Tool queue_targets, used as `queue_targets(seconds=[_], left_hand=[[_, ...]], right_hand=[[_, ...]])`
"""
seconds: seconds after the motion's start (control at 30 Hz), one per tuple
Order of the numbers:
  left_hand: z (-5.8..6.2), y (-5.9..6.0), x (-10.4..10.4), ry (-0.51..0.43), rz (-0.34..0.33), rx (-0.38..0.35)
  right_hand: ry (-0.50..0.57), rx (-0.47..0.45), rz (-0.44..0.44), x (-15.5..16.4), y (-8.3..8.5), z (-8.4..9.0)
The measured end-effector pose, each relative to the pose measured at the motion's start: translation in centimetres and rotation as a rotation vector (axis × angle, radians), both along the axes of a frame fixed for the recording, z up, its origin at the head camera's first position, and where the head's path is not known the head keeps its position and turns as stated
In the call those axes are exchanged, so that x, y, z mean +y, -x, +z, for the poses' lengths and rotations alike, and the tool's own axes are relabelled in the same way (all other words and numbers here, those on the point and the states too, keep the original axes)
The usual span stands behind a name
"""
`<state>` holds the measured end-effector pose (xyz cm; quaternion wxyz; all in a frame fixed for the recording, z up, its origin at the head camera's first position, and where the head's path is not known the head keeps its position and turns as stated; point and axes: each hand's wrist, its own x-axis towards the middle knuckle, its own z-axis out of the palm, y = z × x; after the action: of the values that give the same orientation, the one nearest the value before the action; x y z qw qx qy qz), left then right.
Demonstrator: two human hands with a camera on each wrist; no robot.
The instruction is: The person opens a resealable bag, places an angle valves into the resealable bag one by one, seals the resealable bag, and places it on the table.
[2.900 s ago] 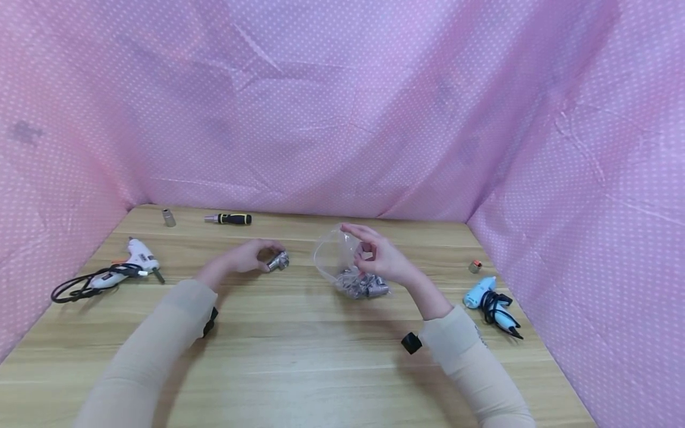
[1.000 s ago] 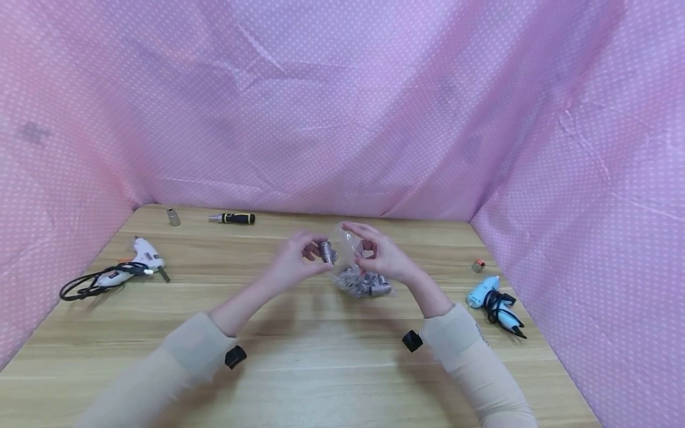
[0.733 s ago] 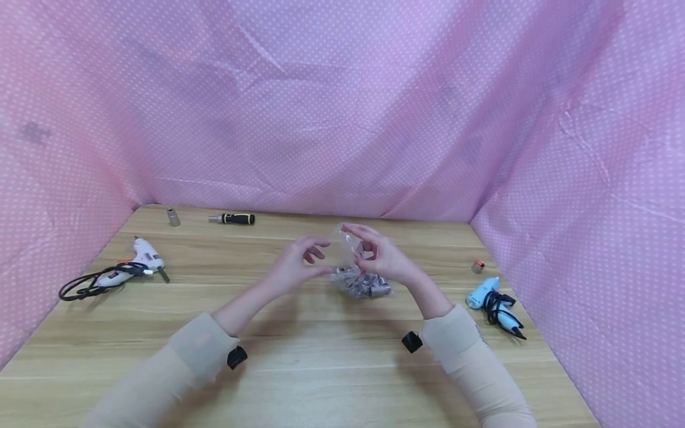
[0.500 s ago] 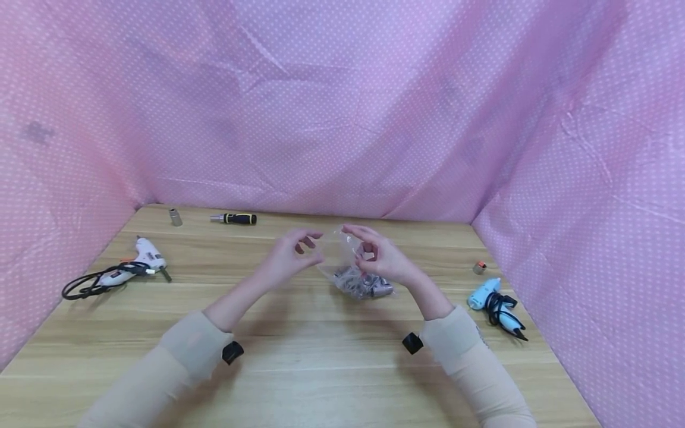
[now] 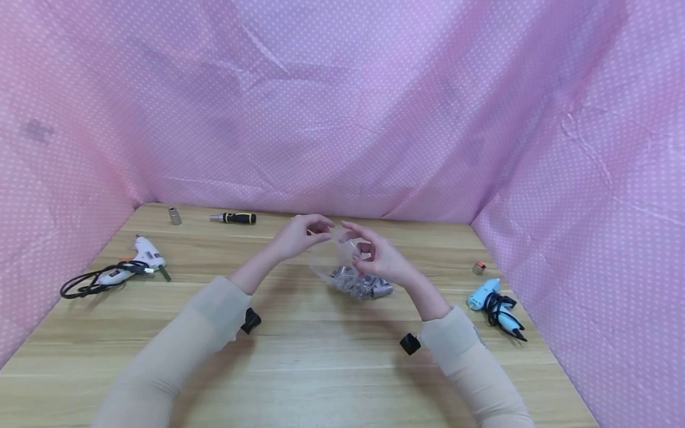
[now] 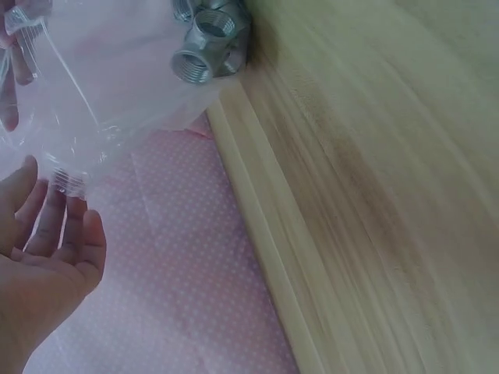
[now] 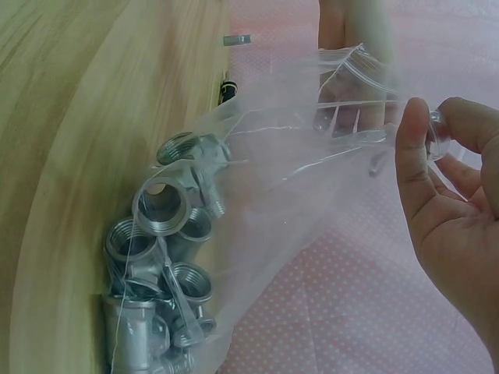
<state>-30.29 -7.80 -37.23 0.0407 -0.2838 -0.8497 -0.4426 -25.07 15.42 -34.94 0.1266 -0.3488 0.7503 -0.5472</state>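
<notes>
A clear plastic zip bag (image 5: 336,259) stands on the wooden table (image 5: 321,356), with several grey threaded metal pipe fittings (image 5: 363,286) heaped in its bottom. My right hand (image 5: 360,249) pinches the right side of the bag's rim between thumb and fingers; the right wrist view shows that hand (image 7: 437,125) on the zip strip above the fittings (image 7: 160,257). My left hand (image 5: 323,230) is at the left side of the rim and pinches its end. In the left wrist view this hand (image 6: 54,191) meets the bag (image 6: 93,93), with fittings (image 6: 207,54) below.
A white glue gun (image 5: 136,264) with a black cord lies at the left. A black and yellow screwdriver (image 5: 235,218) and a metal socket (image 5: 175,216) lie at the back left. A blue glue gun (image 5: 489,300) and a small metal piece (image 5: 478,268) are at the right. Pink dotted cloth surrounds the table.
My left hand brought a metal fitting from the table to the bag's mouth, let it go inside, then rose to the bag's rim. My right hand kept its hold on the bag.
</notes>
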Motion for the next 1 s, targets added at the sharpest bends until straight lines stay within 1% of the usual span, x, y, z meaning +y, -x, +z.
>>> queue_targets(seconds=[0.13,0.2,0.33,0.43,0.5,0.57,0.67,0.77,0.83,0.87,0.9,0.93,1.0], left_hand=[[0.0,0.4,0.4,-0.012,-0.033,-0.027],[0.0,0.4,0.5,-0.029,-0.035,-0.04],[0.1,0.2,0.3,-0.071,-0.02,-0.03],[0.5,-0.2,0.2,-0.088,-0.005,0.001],[1.0,-0.5,0.3,-0.093,0.0,0.021],[1.4,-0.8,0.4,-0.094,0.003,0.034],[2.2,-1.4,0.8,-0.094,0.017,0.049],[2.8,-1.8,1.1,-0.103,0.047,0.056],[3.1,-2.0,1.2,-0.113,0.072,0.053],[3.2,-2.0,1.2,-0.118,0.085,0.051],[3.3,-2.0,1.2,-0.123,0.098,0.05],[3.4,-2.1,1.2,-0.128,0.11,0.044],[3.4,-2.1,1.1,-0.136,0.127,0.034]], right_hand=[[-0.006,0.013,-0.008,-0.3,-0.9,0.9],[-0.003,0.026,-0.015,-0.3,-1.1,1.0],[0.007,0.041,-0.063,0.1,-0.6,0.1],[0.004,0.089,-0.128,0.6,-0.2,-0.5],[-0.021,0.183,-0.177,0.8,-0.4,-0.6],[-0.068,0.313,-0.222,1.0,-0.8,-0.5],[-0.165,0.541,-0.292,1.3,-1.9,-0.2],[-0.282,0.778,-0.327,1.4,-3.2,0.0],[-0.359,0.92,-0.304,1.3,-4.0,0.0],[-0.398,0.969,-0.276,1.2,-4.4,0.0],[-0.439,1.0,-0.24,1.0,-4.8,-0.2],[-0.481,1.013,-0.199,0.8,-5.1,-0.4],[-0.563,1.01,-0.128,0.5,-5.4,-1.0]])
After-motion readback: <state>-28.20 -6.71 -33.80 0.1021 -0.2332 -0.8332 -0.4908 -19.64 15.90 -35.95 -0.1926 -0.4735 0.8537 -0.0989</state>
